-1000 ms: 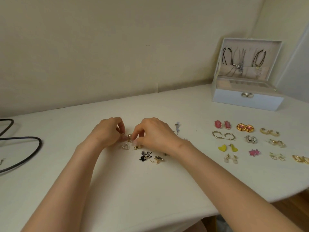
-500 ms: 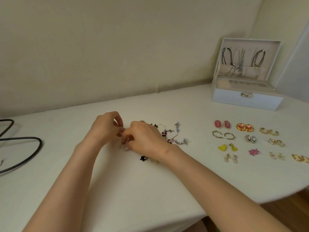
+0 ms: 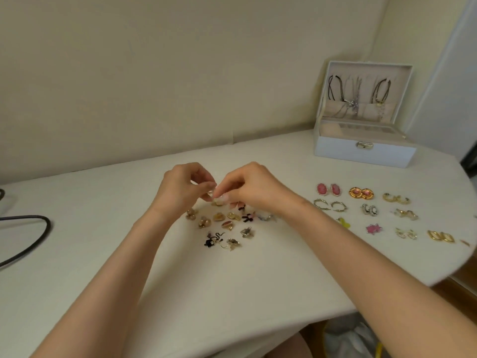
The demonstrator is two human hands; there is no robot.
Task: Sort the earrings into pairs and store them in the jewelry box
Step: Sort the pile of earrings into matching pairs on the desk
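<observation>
My left hand (image 3: pixel 180 189) and my right hand (image 3: pixel 254 188) meet fingertip to fingertip just above the table, both pinching a small pale earring (image 3: pixel 213 195) between them. Below the fingers lies a loose heap of unsorted earrings (image 3: pixel 224 223), gold, black and silver. To the right, sorted pairs lie in rows: pink ovals (image 3: pixel 328 189), gold discs (image 3: pixel 360 193), spiky hoops (image 3: pixel 330 205), a pink star (image 3: pixel 373 228). The white jewelry box (image 3: pixel 361 151) stands open at the back right, necklaces hanging in its lid.
A black cable (image 3: pixel 33 239) loops across the table's left side. The table's rounded right edge (image 3: pixel 454 270) runs close to the outermost gold pairs (image 3: pixel 440 236). A wall stands behind the table.
Both hands have lifted slightly off the heap and drawn together on one small earring. More of the unsorted earrings now show beneath them.
</observation>
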